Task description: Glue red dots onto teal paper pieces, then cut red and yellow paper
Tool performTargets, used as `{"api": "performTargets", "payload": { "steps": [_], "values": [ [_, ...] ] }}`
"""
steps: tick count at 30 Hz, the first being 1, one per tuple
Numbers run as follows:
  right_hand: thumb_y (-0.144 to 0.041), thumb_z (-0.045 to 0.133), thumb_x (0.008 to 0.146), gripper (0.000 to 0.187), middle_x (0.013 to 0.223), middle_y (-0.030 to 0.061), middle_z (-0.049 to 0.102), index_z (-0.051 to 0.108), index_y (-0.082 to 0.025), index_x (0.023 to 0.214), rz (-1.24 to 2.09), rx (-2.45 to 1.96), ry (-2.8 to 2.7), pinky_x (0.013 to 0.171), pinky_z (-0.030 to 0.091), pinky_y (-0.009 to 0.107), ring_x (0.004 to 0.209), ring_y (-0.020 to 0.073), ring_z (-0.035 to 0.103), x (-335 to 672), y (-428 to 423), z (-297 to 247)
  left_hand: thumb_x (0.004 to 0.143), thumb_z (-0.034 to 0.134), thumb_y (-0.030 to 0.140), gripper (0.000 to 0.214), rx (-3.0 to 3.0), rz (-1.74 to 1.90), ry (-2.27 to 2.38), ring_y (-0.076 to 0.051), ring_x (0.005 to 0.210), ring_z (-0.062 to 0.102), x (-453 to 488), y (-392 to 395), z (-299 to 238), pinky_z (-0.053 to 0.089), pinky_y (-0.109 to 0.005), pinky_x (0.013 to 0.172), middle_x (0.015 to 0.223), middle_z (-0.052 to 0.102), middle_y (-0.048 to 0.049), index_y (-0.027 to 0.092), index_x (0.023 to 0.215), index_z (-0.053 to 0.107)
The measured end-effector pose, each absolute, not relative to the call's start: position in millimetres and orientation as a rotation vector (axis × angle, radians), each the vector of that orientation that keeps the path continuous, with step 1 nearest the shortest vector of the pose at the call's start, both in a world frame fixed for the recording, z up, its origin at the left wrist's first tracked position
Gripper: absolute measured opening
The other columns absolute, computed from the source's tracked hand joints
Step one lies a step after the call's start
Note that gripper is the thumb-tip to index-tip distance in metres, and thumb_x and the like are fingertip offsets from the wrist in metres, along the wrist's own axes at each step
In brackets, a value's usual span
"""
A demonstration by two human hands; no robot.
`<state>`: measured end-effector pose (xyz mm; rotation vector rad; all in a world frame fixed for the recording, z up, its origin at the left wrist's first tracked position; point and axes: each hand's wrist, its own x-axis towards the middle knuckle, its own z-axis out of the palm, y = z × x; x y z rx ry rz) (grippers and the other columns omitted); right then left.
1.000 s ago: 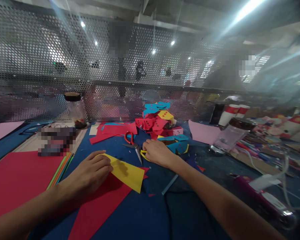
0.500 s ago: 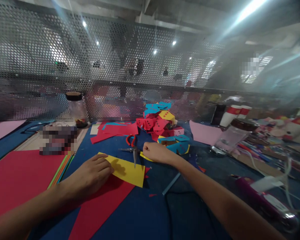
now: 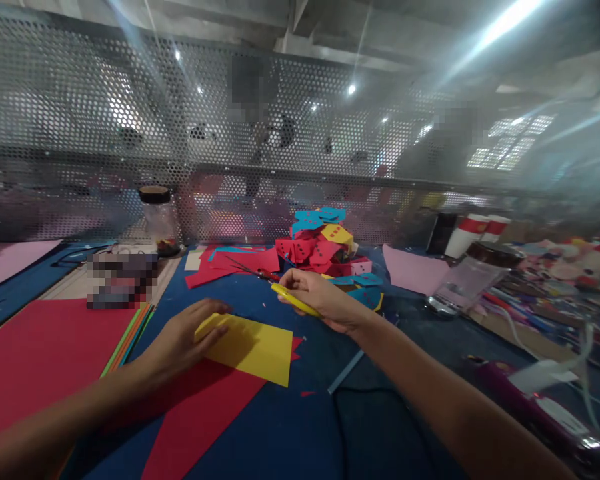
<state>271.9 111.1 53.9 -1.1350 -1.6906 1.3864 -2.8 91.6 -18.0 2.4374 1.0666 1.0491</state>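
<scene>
Yellow-handled scissors are in my right hand, raised over the middle of the table. Their thin blades point left and away, slightly apart. Behind the blades, the red handle of another tool partly shows. At the left end of a yellow paper strip is my left hand, its thumb spread from its outstretched fingers. The hand is over or touching the strip; which one I cannot tell. Beneath the strip lies a red sheet with a pointed end.
Folded paper dice are heaped at the back, with blue paper pieces before them. To the left are a large red sheet and a jar. On the right lie a clear jar, a purple device and cables.
My right hand has lifted the yellow-handled scissors off the table, blades swinging up and away. My left hand's thumb has spread from its fingers. The view has shifted slightly.
</scene>
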Motion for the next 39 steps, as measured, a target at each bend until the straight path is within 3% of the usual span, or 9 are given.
{"api": "performTargets", "payload": {
  "steps": [4, 6, 9, 12, 15, 19, 24, 32, 39],
  "values": [
    [-0.034, 0.081, 0.071, 0.033, 0.072, -0.0046, 0.055, 0.054, -0.02, 0.082, 1.686, -0.962, -1.466, 0.044, 0.03, 0.019, 0.051, 0.0047, 0.039, 254.6, 93.6, 56.7, 0.094, 0.059, 0.041, 0.048, 2.057, 1.086, 1.153, -0.027, 0.115, 0.066, 3.0, 88.2, -11.9, 0.054, -0.043, 0.095, 0.131, 0.066, -0.0102, 0.03, 0.14, 0.05],
    [-0.034, 0.082, 0.071, 0.034, 0.071, -0.0047, 0.056, 0.052, -0.021, 0.082, 1.794, -0.941, -1.38, 0.044, 0.031, 0.019, 0.05, 0.0046, 0.039, 247.0, 85.6, 56.0, 0.093, 0.06, 0.043, 0.054, 1.924, 1.058, 1.094, -0.026, 0.112, 0.067, 6.8, 86.2, -11.4, 0.055, -0.043, 0.092, 0.126, 0.068, -0.0105, 0.03, 0.144, 0.045],
    [-0.033, 0.085, 0.068, 0.035, 0.073, -0.0044, 0.059, 0.056, -0.021, 0.084, 1.819, -0.949, -1.421, 0.052, 0.04, 0.02, 0.056, 0.0061, 0.048, 239.9, 75.8, 54.2, 0.091, 0.062, 0.044, 0.045, 1.778, 1.015, 0.996, -0.024, 0.099, 0.071, 12.6, 83.7, -11.8, 0.057, -0.038, 0.084, 0.105, 0.074, -0.0079, 0.027, 0.132, 0.054],
    [-0.04, 0.084, 0.07, 0.037, 0.079, -0.0017, 0.063, 0.06, -0.019, 0.088, 1.754, -0.929, -1.538, 0.062, 0.044, 0.022, 0.067, 0.009, 0.055, 238.1, 70.8, 52.9, 0.09, 0.061, 0.043, 0.027, 1.692, 0.978, 0.936, -0.02, 0.079, 0.07, 16.8, 81.1, -8.3, 0.055, -0.033, 0.073, 0.084, 0.072, -0.0047, 0.02, 0.103, 0.066],
    [-0.048, 0.081, 0.073, 0.039, 0.079, -0.0018, 0.06, 0.06, -0.018, 0.088, 1.661, -0.926, -1.606, 0.062, 0.042, 0.023, 0.069, 0.0104, 0.053, 240.0, 71.2, 51.4, 0.088, 0.06, 0.045, 0.028, 1.641, 0.936, 0.982, -0.015, 0.063, 0.061, 18.6, 77.7, -0.7, 0.051, -0.028, 0.063, 0.07, 0.064, -0.0002, 0.018, 0.089, 0.066],
    [-0.05, 0.072, 0.083, 0.034, 0.077, -0.0033, 0.053, 0.057, -0.019, 0.085, 1.437, -0.906, -1.795, 0.057, 0.039, 0.023, 0.068, 0.0108, 0.05, 242.4, 72.3, 45.8, 0.086, 0.059, 0.049, 0.033, 1.605, 0.9, 1.02, -0.013, 0.059, 0.055, 20.5, 72.8, 8.0, 0.047, -0.026, 0.057, 0.066, 0.057, 0.002, 0.017, 0.08, 0.063],
    [-0.047, 0.075, 0.081, 0.041, 0.089, -0.001, 0.059, 0.054, -0.021, 0.105, 1.393, -0.959, -1.823, 0.064, 0.045, 0.026, 0.075, 0.0137, 0.054, 235.4, 65.1, 31.1, 0.087, 0.061, 0.047, 0.032, 1.564, 0.894, 0.99, -0.012, 0.06, 0.056, 24.3, 66.9, 7.9, 0.046, -0.025, 0.059, 0.069, 0.062, 0.0008, 0.016, 0.088, 0.065],
    [-0.052, 0.07, 0.083, 0.035, 0.083, -0.0006, 0.064, 0.062, -0.021, 0.098, 1.404, -0.956, -1.74, 0.07, 0.05, 0.03, 0.077, 0.0166, 0.06, 221.7, 59.8, 16.6, 0.091, 0.064, 0.05, 0.035, 1.403, 0.956, 0.847, -0.01, 0.05, 0.058, 29.1, 62.0, -9.5, 0.042, -0.021, 0.049, 0.065, 0.063, 0.0055, 0.022, 0.095, 0.044],
    [-0.044, 0.063, 0.087, 0.026, 0.081, 0.0013, 0.067, 0.065, -0.019, 0.092, 1.297, -1.026, -1.753, 0.072, 0.051, 0.031, 0.076, 0.0176, 0.062, 215.3, 54.4, 14.5, 0.087, 0.067, 0.055, 0.041, 1.36, 0.953, 0.821, -0.011, 0.05, 0.06, 32.5, 60.6, -11.5, 0.043, -0.021, 0.05, 0.064, 0.063, 0.0055, 0.022, 0.091, 0.043]
  ]
}}
